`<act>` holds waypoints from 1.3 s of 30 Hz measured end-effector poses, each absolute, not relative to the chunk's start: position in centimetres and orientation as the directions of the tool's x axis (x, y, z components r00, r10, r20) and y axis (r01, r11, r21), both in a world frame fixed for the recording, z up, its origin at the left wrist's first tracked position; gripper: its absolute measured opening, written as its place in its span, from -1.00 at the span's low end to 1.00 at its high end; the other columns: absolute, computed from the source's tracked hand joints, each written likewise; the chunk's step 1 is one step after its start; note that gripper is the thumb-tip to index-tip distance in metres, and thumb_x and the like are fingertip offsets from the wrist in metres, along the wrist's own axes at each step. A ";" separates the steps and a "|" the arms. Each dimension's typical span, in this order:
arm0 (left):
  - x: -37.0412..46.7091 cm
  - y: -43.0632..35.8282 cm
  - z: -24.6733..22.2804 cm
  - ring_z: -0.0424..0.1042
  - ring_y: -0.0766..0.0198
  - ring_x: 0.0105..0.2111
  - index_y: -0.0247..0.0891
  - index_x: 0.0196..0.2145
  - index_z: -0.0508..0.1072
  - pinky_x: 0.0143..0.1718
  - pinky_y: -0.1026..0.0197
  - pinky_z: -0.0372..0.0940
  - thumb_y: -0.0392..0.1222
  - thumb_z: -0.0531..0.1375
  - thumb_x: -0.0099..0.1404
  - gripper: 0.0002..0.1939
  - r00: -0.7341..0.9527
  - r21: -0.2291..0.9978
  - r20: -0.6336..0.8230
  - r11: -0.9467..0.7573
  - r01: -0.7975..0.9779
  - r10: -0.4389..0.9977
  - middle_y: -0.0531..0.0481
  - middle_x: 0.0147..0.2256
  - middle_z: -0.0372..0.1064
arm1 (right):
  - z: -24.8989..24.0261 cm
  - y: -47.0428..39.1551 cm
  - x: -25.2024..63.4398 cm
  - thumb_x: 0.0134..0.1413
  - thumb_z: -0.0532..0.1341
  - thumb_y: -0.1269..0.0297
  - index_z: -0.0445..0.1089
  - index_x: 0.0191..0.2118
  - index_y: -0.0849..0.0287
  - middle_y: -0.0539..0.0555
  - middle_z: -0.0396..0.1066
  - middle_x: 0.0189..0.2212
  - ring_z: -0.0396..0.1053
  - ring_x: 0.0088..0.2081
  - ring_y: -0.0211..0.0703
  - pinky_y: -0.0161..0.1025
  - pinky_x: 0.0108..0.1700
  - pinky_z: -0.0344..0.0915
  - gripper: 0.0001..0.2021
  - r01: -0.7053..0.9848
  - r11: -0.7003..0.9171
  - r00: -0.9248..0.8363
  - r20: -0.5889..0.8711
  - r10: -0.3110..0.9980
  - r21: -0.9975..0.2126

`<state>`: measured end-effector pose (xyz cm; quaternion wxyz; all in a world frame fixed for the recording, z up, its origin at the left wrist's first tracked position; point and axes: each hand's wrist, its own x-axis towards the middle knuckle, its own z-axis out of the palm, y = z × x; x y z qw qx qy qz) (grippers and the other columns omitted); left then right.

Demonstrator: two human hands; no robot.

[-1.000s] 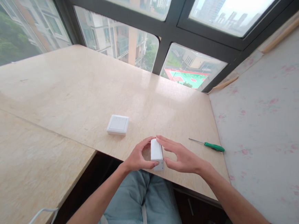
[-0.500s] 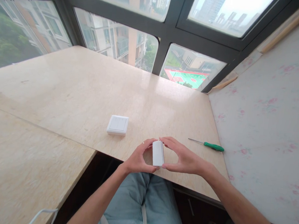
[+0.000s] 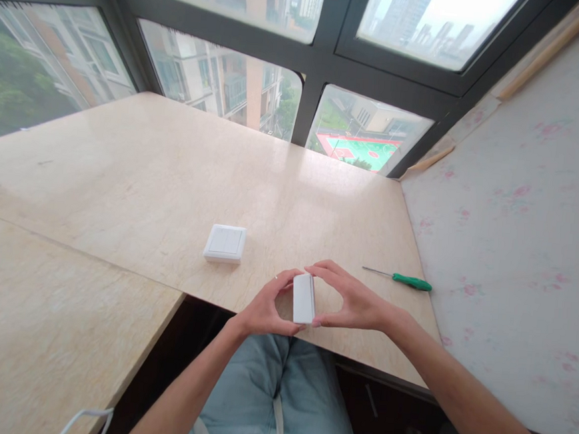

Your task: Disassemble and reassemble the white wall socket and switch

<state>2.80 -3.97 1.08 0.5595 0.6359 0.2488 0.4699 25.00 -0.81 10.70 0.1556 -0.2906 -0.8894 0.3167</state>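
Note:
Between my two hands, over the near edge of the tabletop, a white wall switch (image 3: 304, 299) is held tilted, with a thin seam along its right side. My left hand (image 3: 264, 308) grips it from the left, thumb at the bottom and fingers at the top. From the right, my right hand (image 3: 358, 301) pinches its top and bottom ends with fingertips and thumb. A second white wall switch (image 3: 225, 242), square with two rockers, lies face up on the table to the left of my hands.
A screwdriver (image 3: 411, 281) with a green handle lies at the right, near the papered wall (image 3: 512, 248). The stone-look tabletop (image 3: 136, 185) runs back to the windows. At lower left a white cable (image 3: 84, 413) hangs over the counter edge.
The view has shifted slightly. The held switch is turned a little, so less of its right side shows. Both hands keep nearly the same grip.

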 end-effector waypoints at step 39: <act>3.0 -5.0 0.2 0.23 -0.13 0.25 -0.12 0.28 0.11 0.24 -0.21 0.22 -0.31 0.40 -0.01 -0.06 0.220 0.896 0.438 -0.442 -0.035 0.871 -0.25 0.24 0.15 | 8.3 0.6 23.9 0.14 0.30 0.11 0.42 0.01 0.09 0.18 0.35 0.09 0.31 0.17 0.01 0.02 0.09 0.38 -0.66 0.332 0.111 -0.558 -0.100 0.824 -0.937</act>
